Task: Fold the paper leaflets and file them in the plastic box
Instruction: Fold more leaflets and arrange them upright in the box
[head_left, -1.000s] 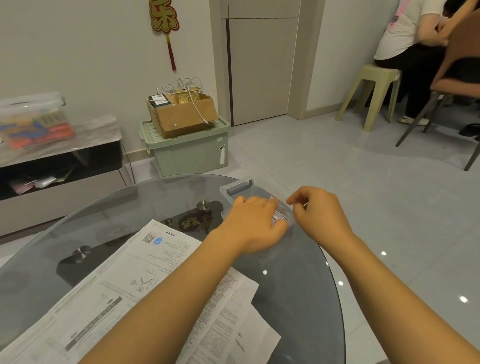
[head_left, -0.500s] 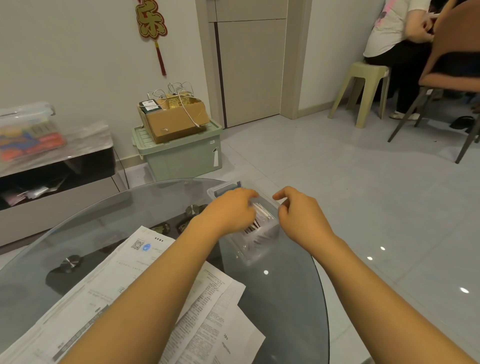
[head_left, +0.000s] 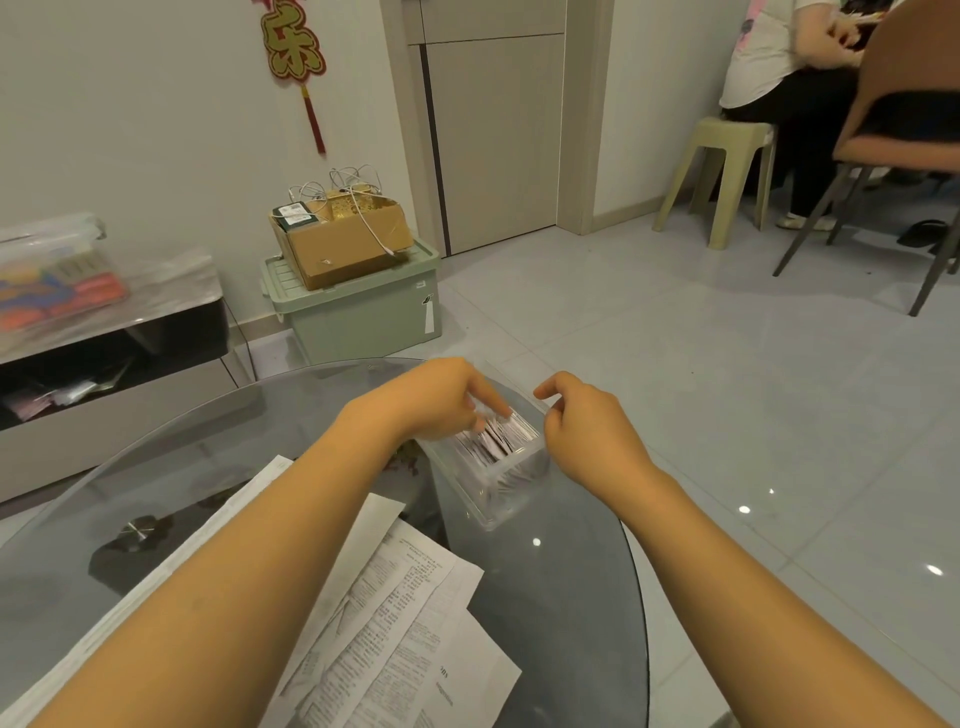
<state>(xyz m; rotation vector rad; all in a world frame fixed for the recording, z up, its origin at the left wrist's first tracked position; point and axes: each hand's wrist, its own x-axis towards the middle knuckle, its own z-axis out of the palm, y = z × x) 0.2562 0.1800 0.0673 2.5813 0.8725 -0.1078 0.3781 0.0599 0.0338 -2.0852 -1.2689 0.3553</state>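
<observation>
- The round glass table (head_left: 561, 613) is carrying everything in reach; its curved right edge is dropping straight off to grey floor tile.
- Beyond the far edge, a green lidded storage bin (head_left: 358, 312) is sitting on the floor with a cardboard box (head_left: 343, 241) of cables on top, and a low cabinet (head_left: 109, 338) is standing at the left; open floor is lying between these and a plastic stool (head_left: 719, 166) and a chair (head_left: 893, 140) at far right, where another person is sitting.
- Unfolded paper leaflets (head_left: 395, 618) are lying overlapped across the near-left part of the table, partly under the left forearm.
- The clear plastic box (head_left: 498, 473) is sitting near the table's far right edge, lid off, with folded leaflets (head_left: 493, 441) standing packed inside.
- The left hand (head_left: 431, 400) is reaching down into the box, fingertips touching the folded leaflets; blur is hiding whether it is pinching one.
- The right hand (head_left: 587, 431) is hovering at the box's right rim, fingers loosely curled; whether it is gripping the rim cannot be told.
</observation>
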